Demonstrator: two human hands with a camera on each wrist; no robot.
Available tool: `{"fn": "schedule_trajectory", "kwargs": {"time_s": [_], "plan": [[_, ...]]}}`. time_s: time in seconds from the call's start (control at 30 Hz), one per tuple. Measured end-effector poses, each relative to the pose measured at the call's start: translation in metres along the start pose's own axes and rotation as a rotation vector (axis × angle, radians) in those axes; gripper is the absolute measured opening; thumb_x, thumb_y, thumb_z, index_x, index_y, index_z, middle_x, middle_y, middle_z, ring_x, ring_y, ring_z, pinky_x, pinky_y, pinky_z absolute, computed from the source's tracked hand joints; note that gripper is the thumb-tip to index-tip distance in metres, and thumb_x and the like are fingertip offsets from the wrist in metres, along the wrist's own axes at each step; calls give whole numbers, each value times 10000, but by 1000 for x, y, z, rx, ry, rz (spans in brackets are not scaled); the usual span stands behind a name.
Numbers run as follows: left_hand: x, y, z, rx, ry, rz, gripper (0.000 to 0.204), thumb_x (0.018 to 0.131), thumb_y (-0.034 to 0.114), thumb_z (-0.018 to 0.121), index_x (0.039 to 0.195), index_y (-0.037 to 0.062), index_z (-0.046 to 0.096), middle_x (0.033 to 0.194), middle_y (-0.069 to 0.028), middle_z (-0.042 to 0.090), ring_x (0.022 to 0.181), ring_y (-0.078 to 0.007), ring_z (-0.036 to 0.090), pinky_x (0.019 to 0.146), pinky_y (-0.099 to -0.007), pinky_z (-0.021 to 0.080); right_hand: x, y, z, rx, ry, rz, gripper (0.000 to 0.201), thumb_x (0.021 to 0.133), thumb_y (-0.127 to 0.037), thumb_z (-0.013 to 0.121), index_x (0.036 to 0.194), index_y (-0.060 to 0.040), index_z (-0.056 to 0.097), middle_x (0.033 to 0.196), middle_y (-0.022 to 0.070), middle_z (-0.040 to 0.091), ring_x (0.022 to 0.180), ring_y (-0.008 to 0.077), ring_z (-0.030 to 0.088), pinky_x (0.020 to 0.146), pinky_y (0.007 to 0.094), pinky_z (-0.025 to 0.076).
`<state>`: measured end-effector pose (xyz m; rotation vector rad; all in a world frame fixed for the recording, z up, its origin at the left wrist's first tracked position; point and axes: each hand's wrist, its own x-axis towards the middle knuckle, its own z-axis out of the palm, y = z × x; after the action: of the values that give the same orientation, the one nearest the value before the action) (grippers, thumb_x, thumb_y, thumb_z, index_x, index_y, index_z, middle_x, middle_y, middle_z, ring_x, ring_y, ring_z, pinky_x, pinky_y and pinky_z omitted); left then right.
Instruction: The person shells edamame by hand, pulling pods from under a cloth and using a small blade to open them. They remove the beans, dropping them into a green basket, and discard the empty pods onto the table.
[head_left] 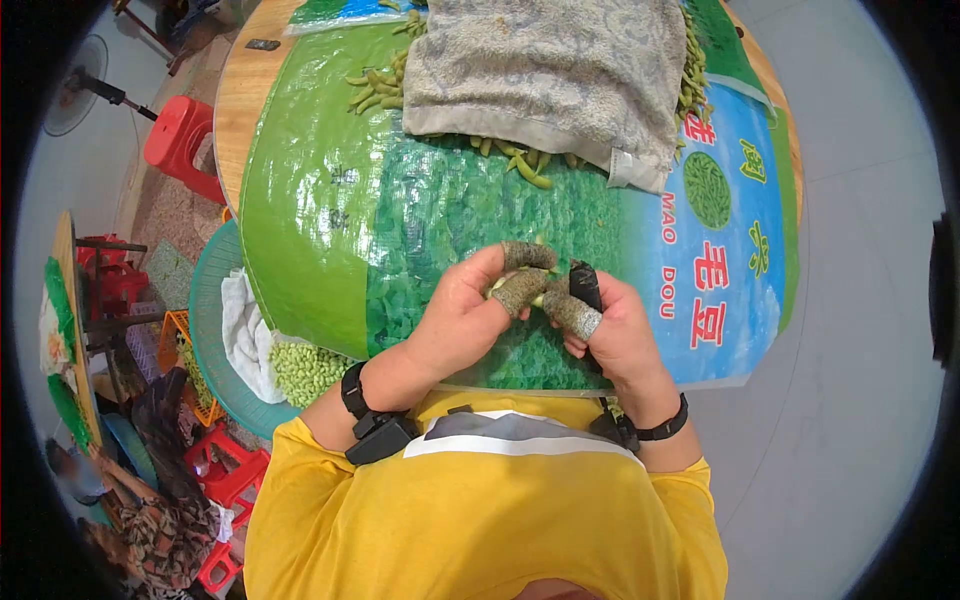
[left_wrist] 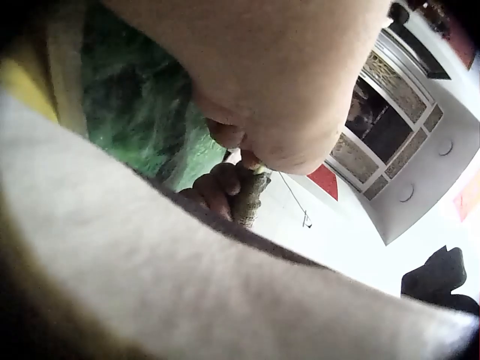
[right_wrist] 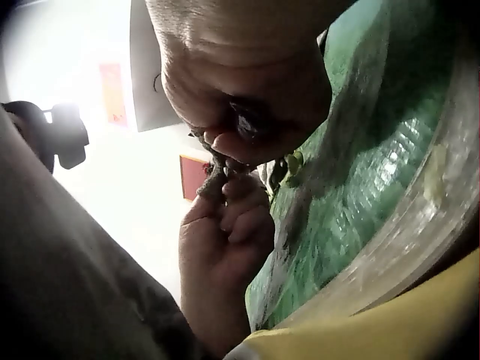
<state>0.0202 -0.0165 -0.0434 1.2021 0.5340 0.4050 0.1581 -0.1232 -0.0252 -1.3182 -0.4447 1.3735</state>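
Both hands meet over the green printed sheet (head_left: 470,350), close to the table's front edge. A green soybean pod (head_left: 538,300) shows in slivers between their fingertips, mostly hidden. My left hand (head_left: 462,312) pinches it with thumb and forefinger, both wrapped in rough grey-brown bands. From the other side, my right hand (head_left: 622,335) grips it. Its thumb has a similar grey-brown wrap, and black tape (head_left: 585,285) covers one finger. The left wrist view is largely filled by skin and a pale blurred surface. In the right wrist view, the left hand (right_wrist: 229,240) faces the right one fingertip to fingertip.
A grey patterned towel (head_left: 545,75) covers a heap of soybean pods (head_left: 378,90) at the far side. Low on the left, a teal basket (head_left: 208,330) holds shelled green beans (head_left: 312,373) and a white cloth (head_left: 246,330). A red stool (head_left: 183,145) stands beyond it.
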Motion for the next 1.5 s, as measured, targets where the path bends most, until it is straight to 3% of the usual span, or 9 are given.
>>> {"fn": "schedule_trajectory", "kwargs": {"time_s": [0.3,0.53,0.8,0.9,1.03,1.17,1.33,1.4,1.5], "plan": [[0,4,-6,-261,61,-207,251,929,135,433,1147,71,541,737,31,517,559,-11,406,458,-148,283,0,-2,-1,-7,58,15,144,810,-127,678,903,-46,604,650,-32,537,493,58,460,434,216,362],[0,-10,-4,295,23,216,161,893,108,461,990,28,561,693,-26,529,616,-95,503,556,-260,418,0,-5,14,-960,318,-749,112,755,-59,696,822,-16,617,693,19,592,599,98,529,548,245,442],[-3,4,-6,-377,-26,-235,203,937,212,447,938,38,553,653,-11,514,483,-58,385,434,-193,295,4,-25,-1,99,-66,33,140,835,-136,612,862,1,603,657,70,563,548,127,527,510,314,444],[3,1,-32,-758,-160,-196,240,932,237,450,943,22,556,663,-29,524,452,-55,328,398,-193,251,7,-45,-11,-1197,-170,-183,204,813,-210,652,829,-11,611,625,111,571,551,178,552,523,312,429],[2,8,-29,-800,-68,-220,269,929,244,444,952,1,560,648,-26,514,450,-56,314,391,-187,232,37,-44,-9,-1320,224,-529,198,773,-181,666,856,-10,611,691,175,597,615,348,574,555,359,445],[3,8,-27,-622,-32,-272,251,924,208,459,1017,8,579,684,-26,530,462,-44,317,397,-180,226,86,-31,-14,-1406,361,-828,202,742,-166,658,817,-5,564,713,192,579,686,387,570,604,443,450],[7,9,-26,-395,-40,-164,251,925,167,488,1093,-2,569,740,-11,543,524,-99,430,450,-214,352,68,-37,-2,-1260,282,-502,199,728,-149,670,843,-14,579,742,169,614,676,356,588,606,391,462],[17,6,-16,220,121,380,269,907,141,504,1137,14,560,782,-42,597,632,-166,546,586,-291,456,45,-41,-2,-1086,185,-434,201,736,-152,672,857,-14,588,730,146,617,650,290,586,598,358,461],[14,18,-14,747,16,429,287,879,120,523,1151,34,559,852,-99,625,765,-199,598,721,-321,474,18,-54,-1,-843,91,-269,203,755,-158,672,877,-12,601,703,92,608,623,164,550,585,302,451]]}}
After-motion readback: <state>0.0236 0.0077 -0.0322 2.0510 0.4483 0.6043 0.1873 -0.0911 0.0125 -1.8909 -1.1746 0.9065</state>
